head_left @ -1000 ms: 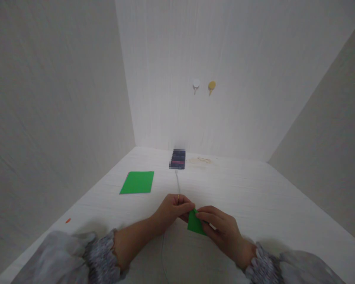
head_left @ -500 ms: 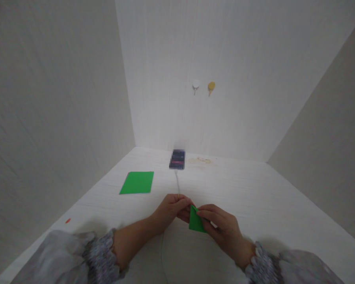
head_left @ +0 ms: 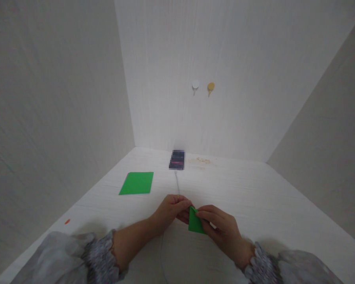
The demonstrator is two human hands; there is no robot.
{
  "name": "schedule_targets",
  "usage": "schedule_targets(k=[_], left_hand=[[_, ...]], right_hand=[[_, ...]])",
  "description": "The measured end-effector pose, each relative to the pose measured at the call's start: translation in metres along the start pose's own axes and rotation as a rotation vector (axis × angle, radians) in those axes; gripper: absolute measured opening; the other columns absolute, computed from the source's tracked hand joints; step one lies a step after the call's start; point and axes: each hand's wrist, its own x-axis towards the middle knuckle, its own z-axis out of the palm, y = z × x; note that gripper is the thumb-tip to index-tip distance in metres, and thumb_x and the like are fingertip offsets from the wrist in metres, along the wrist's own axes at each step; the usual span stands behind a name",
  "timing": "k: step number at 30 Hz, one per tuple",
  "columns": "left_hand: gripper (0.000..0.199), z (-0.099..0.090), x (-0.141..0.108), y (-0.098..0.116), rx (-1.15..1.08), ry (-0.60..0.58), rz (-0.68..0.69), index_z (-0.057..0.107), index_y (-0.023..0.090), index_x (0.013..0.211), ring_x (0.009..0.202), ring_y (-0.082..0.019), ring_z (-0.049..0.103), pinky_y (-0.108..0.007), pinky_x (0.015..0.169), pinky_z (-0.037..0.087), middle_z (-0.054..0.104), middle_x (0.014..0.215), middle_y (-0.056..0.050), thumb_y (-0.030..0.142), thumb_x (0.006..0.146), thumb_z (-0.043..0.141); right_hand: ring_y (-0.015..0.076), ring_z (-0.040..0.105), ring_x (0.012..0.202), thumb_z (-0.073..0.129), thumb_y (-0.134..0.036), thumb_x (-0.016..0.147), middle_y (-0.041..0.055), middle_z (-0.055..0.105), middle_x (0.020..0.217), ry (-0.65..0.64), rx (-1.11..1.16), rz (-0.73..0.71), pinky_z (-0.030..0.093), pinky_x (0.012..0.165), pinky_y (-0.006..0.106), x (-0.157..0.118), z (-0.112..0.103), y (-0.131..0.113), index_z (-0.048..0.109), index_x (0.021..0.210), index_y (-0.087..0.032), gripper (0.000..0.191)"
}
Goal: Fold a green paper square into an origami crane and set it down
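A: What does the green paper [head_left: 195, 222] look like?
B: Plain green, folded, with a narrow crease near its upper tip and a flat face widening below
A: Its pose?
B: Slanted, gripped by the right hand [head_left: 221, 225], which covers its right side; the tip sits right by the left hand [head_left: 175, 211]'s thumb

folded paper [head_left: 195, 223]: green | flat sheet [head_left: 137, 183]: green | cuffs [head_left: 99, 250]: mottled grey | scrap [head_left: 67, 221]: orange

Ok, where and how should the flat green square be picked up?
Probably take the green square by its near-right corner, from the right: that corner is nearest the left hand; it lies flat, so a fingertip may need to lift it.
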Motion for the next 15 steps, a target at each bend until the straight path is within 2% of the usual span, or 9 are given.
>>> schedule_targets(k=[4,9,15], left_hand=[[0.027,0.0000,-0.0002,-0.0002,0.009,-0.001,0.012,0.058,0.011,0.063,0.052,-0.013,0.059,-0.027,0.056,0.047,0.062,0.056,-0.002,0.037,0.065,0.061],[0.027,-0.0012,-0.0002,-0.0003,0.086,0.026,0.001,0.059,0.010,0.065,0.050,-0.012,0.057,-0.026,0.055,0.046,0.062,0.055,-0.001,0.033,0.055,0.070],[0.027,-0.0003,-0.0018,0.0021,0.076,0.036,0.010,0.059,0.010,0.065,0.050,-0.012,0.058,-0.026,0.055,0.047,0.062,0.056,-0.002,0.033,0.056,0.070]], right_hand=[[0.0126,0.060,0.076,0.045,-0.012,0.080,0.0053,0.062,0.087,0.013,-0.018,-0.009,0.052,0.062,0.021,-0.0007,0.0007,0.0007,0.056,0.098,-0.023,0.024],[0.0127,0.061,0.075,0.045,-0.013,0.080,0.0049,0.063,0.087,-0.007,-0.021,0.001,0.052,0.062,0.020,-0.0019,0.0015,0.0013,0.056,0.098,-0.023,0.023],[0.0130,0.060,0.076,0.048,-0.009,0.077,0.0048,0.062,0.088,0.003,0.050,0.011,0.052,0.063,0.022,0.0006,-0.0002,-0.0019,0.056,0.099,-0.023,0.028]])
